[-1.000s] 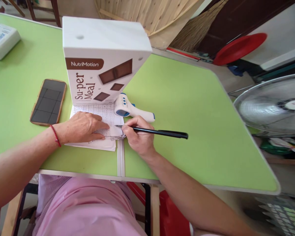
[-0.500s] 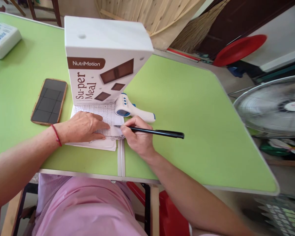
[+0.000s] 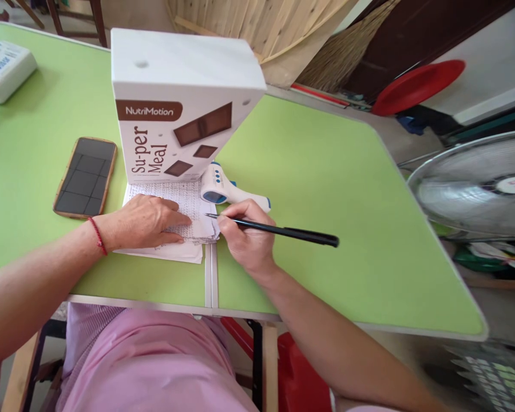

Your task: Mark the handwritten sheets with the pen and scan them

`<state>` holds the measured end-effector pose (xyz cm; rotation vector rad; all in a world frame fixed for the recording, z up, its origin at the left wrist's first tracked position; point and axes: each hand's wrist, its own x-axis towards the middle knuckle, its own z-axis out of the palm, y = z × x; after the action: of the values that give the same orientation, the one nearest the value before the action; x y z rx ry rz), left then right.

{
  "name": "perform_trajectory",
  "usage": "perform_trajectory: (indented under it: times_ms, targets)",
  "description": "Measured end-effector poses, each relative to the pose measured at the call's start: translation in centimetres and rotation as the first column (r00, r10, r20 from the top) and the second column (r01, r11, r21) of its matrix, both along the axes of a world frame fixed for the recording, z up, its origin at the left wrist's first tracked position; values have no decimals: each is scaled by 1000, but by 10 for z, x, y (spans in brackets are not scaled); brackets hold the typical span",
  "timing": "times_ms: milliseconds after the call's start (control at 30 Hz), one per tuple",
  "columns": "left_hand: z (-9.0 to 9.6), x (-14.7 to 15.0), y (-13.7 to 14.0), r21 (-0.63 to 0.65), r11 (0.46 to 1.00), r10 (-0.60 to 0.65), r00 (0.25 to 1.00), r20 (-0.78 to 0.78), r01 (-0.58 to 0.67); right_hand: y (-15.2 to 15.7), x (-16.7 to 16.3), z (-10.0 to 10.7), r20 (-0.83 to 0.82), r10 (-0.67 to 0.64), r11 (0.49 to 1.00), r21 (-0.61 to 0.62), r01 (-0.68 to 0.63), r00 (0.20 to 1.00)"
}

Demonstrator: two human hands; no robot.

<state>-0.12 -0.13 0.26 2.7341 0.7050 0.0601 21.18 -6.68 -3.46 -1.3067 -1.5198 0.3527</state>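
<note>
My left hand (image 3: 152,221) lies palm down on a small stack of handwritten paper (image 3: 202,229), fingers stretched to the right. A black pen (image 3: 283,230) is pinched in my right hand (image 3: 251,237), its tip over the right part of the paper; whether the tip touches is hard to make out. Just above my right hand a white and blue infrared thermometer (image 3: 229,191) rests on its side. Behind the paper stands a white NutriMotion box (image 3: 154,129), its base at the paper's upper edge.
A phone (image 3: 86,177) in a brown-edged case lies on the green table (image 3: 317,171), left of the box. At the far left sits a white device (image 3: 8,68). Beyond the table's right edge are a fan (image 3: 480,183) and a red basin (image 3: 418,88).
My right hand has shifted slightly right and up with the pen, and the pen tip has moved a little to the right. My left hand stays in place.
</note>
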Motion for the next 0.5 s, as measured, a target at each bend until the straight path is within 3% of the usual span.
perform_trajectory:
  times_ms: [167,300,367,433,500]
  targets:
    - [-2,-2,1,15,1000,-10,1000,16,10,-6,4,8,82,-82,988,137,71,993]
    - [-3,-3,2,10,999,-35,997,63,35,-7,11,18,241,-95,952,306,17,966]
    - [0,-4,2,4,1000,-28,985,170,28,-6,16,22,320,-124,933,359,1,939]
    - [5,-4,2,47,997,37,923,383,-59,-5,21,24,416,-147,930,367,-18,898]
    - [11,-7,4,114,956,132,748,650,-269,-3,25,22,514,-134,936,346,-61,847]
